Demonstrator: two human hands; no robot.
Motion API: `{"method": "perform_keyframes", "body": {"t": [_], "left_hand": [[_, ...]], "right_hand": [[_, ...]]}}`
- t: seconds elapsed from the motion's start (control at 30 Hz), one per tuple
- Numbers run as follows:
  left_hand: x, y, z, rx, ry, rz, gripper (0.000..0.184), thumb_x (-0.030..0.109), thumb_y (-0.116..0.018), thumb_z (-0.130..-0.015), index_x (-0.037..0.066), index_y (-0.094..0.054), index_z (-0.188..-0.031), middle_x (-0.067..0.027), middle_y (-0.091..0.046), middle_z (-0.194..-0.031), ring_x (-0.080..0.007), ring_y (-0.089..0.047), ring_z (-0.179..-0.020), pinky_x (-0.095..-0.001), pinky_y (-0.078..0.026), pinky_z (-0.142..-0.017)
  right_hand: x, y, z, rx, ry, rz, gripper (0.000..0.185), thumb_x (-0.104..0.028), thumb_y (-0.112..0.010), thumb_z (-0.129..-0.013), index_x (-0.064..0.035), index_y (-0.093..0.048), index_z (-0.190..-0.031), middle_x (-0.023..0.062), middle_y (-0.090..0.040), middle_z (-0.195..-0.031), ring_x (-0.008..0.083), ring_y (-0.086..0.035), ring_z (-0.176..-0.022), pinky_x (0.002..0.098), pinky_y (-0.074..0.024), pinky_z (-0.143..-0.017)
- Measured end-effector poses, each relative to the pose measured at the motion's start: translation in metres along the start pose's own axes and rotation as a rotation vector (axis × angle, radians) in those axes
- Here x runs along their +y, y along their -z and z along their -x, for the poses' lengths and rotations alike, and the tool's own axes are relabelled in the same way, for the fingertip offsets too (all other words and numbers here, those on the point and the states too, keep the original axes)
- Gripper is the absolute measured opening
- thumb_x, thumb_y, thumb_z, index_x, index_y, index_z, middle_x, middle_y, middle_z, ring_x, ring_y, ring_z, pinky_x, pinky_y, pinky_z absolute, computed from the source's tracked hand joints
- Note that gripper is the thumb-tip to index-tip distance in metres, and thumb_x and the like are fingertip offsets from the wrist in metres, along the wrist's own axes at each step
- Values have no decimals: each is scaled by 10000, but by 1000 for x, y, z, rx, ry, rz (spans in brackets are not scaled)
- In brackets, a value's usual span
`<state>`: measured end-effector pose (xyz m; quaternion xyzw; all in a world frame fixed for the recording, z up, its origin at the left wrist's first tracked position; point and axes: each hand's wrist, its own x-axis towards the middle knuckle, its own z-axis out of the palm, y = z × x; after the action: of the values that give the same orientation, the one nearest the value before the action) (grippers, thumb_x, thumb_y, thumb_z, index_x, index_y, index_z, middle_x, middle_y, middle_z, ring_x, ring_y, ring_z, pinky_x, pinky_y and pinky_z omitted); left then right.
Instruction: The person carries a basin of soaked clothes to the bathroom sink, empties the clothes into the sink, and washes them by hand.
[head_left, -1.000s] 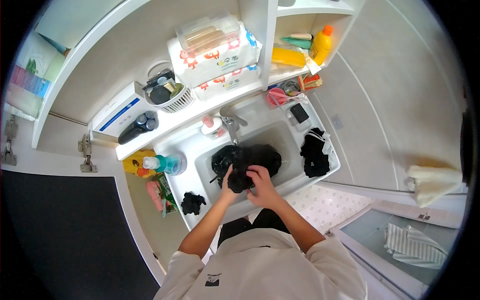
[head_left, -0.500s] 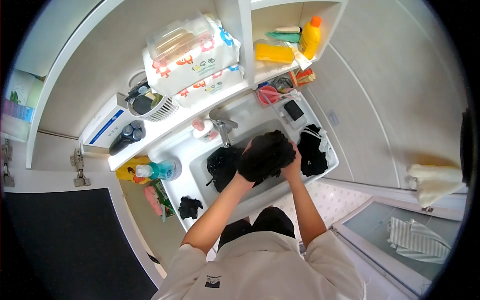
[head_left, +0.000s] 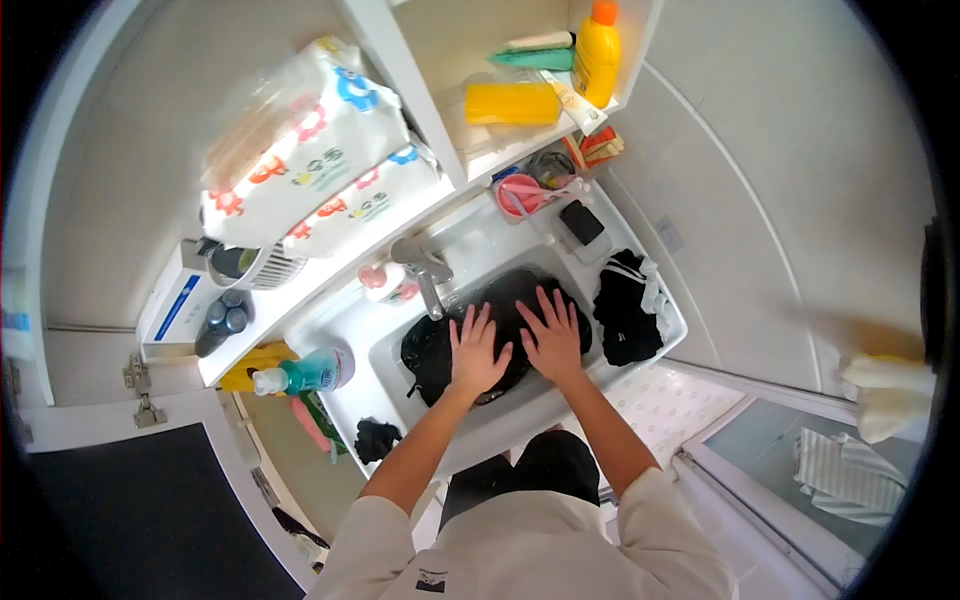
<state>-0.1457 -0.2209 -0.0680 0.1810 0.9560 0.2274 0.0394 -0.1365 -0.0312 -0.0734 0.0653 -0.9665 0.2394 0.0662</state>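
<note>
Dark wet cloth [head_left: 515, 300] lies spread in the basin of the white sink [head_left: 440, 430]. My left hand [head_left: 478, 352] rests flat on it with the fingers apart. To the right, my right hand [head_left: 551, 337] also lies flat on the cloth, fingers spread. Neither hand grips anything. A metal faucet [head_left: 424, 272] stands behind the basin. Black clothing with white stripes [head_left: 628, 310] sits on the right rim, and a small black cloth [head_left: 375, 440] on the left rim.
A teal pump bottle [head_left: 310, 372] and a pink-topped bottle [head_left: 385, 281] stand on the sink's left side. A pink cup [head_left: 519, 196] and a soap box [head_left: 582, 228] are at the back right. Wipes packs [head_left: 310, 150] fill the shelf above.
My hands have lowered the bunched black cloth into the basin and let go of it. They now lie open on top. The view has shifted and tilted.
</note>
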Motion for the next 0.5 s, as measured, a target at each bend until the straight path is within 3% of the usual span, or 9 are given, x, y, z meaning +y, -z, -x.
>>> {"method": "perform_keyframes", "body": {"t": [0.1,0.23,0.27,0.37,0.43,0.47,0.5], "left_hand": [[3,-35,-13,-33,-52,-76,439,314,-570,-944,34,-560,-1283,-133,-315,-1589,-386,-229,-1482,-645,-128,-1160],[-12,-72,-24,-59,6,-136,396,311,-536,-967,97,-571,-1299,-124,-292,-1602,-376,-262,-1467,-604,-257,-1127],[-16,-76,-25,-37,10,-169,384,316,-534,-969,111,-577,-1291,-136,-333,-1573,-378,-332,-1419,-577,-344,-1063],[-29,-88,-33,-106,72,-169,372,323,-530,-976,104,-583,-1273,-142,-409,-1509,-388,-401,-1342,-570,-379,-1008],[-35,-86,-40,-71,41,-188,366,332,-512,-996,100,-575,-1272,-161,-520,-1339,-405,-484,-1197,-546,-451,-923],[-37,-86,-45,-112,65,-178,365,330,-508,-1000,98,-572,-1275,-168,-537,-1298,-410,-495,-1168,-535,-466,-905],[-39,-85,-49,-153,89,-166,364,329,-505,-1005,96,-568,-1277,-174,-554,-1257,-415,-507,-1139,-524,-481,-887]], "right_hand": [[12,-31,-9,-103,-68,68,566,-333,-586,-926,-280,-457,-1474,115,-328,-1583,441,-293,-1431,638,-248,-1137],[20,-66,-13,-170,-157,181,497,-312,-602,-908,-216,-534,-1391,145,-418,-1512,426,-440,-1306,585,-397,-1018],[21,-73,-16,-174,-149,183,440,-300,-608,-899,-192,-567,-1323,143,-462,-1451,414,-471,-1252,566,-417,-984],[25,-93,-23,-192,-142,189,307,-271,-618,-870,-142,-638,-1147,126,-560,-1281,378,-531,-1120,514,-453,-908],[28,-107,-28,-215,-141,191,247,-256,-616,-850,-138,-649,-1065,101,-581,-1188,354,-525,-1071,489,-444,-891],[29,-113,-30,-57,-79,212,172,-234,-618,-846,-99,-636,-952,96,-586,-1036,336,-566,-981,472,-481,-835],[30,-116,-32,-83,-101,195,168,-232,-615,-849,-101,-637,-952,95,-593,-1031,331,-576,-975,465,-489,-827]]}}
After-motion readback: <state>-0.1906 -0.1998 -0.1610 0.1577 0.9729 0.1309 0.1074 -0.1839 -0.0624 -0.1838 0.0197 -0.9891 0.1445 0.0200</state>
